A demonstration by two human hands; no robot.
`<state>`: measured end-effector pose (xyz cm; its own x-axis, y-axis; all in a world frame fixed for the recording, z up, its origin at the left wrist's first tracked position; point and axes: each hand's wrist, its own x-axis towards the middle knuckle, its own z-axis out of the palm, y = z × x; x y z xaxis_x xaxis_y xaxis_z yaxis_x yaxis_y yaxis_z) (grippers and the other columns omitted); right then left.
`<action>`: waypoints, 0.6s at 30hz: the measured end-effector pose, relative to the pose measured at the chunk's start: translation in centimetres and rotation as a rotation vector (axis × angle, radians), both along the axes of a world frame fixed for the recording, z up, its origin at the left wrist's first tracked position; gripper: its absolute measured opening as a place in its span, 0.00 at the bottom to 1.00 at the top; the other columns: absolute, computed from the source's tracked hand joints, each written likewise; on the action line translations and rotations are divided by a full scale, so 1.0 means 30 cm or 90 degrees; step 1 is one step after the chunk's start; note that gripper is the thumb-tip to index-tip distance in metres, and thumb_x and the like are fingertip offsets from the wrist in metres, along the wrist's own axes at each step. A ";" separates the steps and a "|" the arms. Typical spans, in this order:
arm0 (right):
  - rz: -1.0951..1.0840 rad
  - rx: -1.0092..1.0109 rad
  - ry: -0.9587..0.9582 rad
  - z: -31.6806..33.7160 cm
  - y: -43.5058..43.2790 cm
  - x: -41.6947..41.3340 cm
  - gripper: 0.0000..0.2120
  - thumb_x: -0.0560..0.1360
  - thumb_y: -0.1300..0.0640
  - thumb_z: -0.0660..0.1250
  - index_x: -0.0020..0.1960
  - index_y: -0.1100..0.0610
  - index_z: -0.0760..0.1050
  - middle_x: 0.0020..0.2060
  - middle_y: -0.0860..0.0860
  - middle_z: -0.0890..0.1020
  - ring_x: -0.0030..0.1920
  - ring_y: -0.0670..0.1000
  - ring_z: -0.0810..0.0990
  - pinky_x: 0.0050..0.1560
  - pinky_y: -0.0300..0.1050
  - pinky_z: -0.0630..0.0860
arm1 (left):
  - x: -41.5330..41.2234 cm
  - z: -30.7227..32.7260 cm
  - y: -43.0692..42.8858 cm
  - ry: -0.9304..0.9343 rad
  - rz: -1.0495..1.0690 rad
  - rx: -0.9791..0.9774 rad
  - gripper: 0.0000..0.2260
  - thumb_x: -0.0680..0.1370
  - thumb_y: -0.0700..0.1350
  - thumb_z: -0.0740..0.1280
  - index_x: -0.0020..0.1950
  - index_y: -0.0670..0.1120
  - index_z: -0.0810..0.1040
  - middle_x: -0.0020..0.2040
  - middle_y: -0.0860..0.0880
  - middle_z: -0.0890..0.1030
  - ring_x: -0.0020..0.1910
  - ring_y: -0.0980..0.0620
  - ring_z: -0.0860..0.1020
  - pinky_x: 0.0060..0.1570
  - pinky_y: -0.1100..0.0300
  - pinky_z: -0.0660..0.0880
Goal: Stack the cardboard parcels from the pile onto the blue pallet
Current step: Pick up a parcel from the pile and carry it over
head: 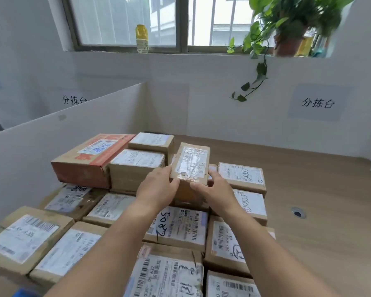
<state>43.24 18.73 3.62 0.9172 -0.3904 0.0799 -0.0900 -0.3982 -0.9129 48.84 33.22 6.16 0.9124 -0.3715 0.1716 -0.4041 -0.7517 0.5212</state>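
"At the middle of the stack, what is held?"

"A small cardboard parcel [190,166] with a taped-over label is held there between both grips. The left grip [156,187] is curled against its left side, with the thumb laid on the near left corner. The right grip [214,189] is curled round its near right corner, with the thumb pressed along the front edge."

"Is it lifted or set down?"

"That cannot be told. Its top is seen higher than the labelled parcels [180,226] laid flat in rows nearer the camera, and it is placed just right of a second-layer parcel [137,166]."

"And the pallet?"

"Only a patch of blue [23,293] is seen at the lower left corner, below the nearest parcels. Whether the pallet is shown by it cannot be told."

"What else is seen?"

"A red-orange box [90,161] is placed at the far left of the stack, beside a white partition [62,133]. The wooden counter [319,200] is shown to the right. On the window sill a yellow-capped bottle [142,38] and a potted plant [291,28] are set."
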 end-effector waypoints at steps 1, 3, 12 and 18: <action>-0.001 -0.002 0.002 0.003 0.002 0.002 0.18 0.72 0.51 0.71 0.59 0.45 0.69 0.52 0.45 0.78 0.53 0.47 0.77 0.55 0.49 0.77 | 0.007 0.006 0.006 -0.044 0.010 0.045 0.16 0.80 0.51 0.58 0.66 0.48 0.72 0.62 0.48 0.73 0.61 0.49 0.70 0.56 0.55 0.68; -0.002 -0.012 0.005 0.009 0.012 0.008 0.20 0.72 0.52 0.71 0.61 0.46 0.69 0.52 0.44 0.78 0.53 0.46 0.77 0.54 0.45 0.76 | 0.031 0.022 0.022 -0.137 0.021 0.128 0.17 0.80 0.53 0.58 0.65 0.48 0.73 0.63 0.48 0.72 0.62 0.48 0.68 0.59 0.53 0.65; -0.026 -0.020 0.000 0.016 0.053 0.067 0.22 0.72 0.51 0.70 0.65 0.49 0.70 0.53 0.45 0.79 0.52 0.45 0.78 0.43 0.35 0.74 | 0.127 0.041 0.087 -0.098 -0.044 0.148 0.16 0.79 0.56 0.59 0.62 0.49 0.75 0.64 0.51 0.75 0.65 0.49 0.68 0.62 0.52 0.64; -0.037 -0.017 0.003 0.014 0.063 0.078 0.23 0.72 0.51 0.71 0.65 0.48 0.70 0.53 0.44 0.79 0.52 0.46 0.78 0.50 0.41 0.77 | 0.135 0.036 0.085 -0.114 -0.044 0.153 0.18 0.80 0.55 0.57 0.66 0.50 0.73 0.65 0.52 0.75 0.65 0.50 0.68 0.63 0.51 0.64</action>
<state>45.57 20.63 4.04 0.8931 -0.4414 0.0869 -0.1183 -0.4167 -0.9013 52.90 35.76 7.26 0.8472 -0.4806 0.2267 -0.5273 -0.8129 0.2473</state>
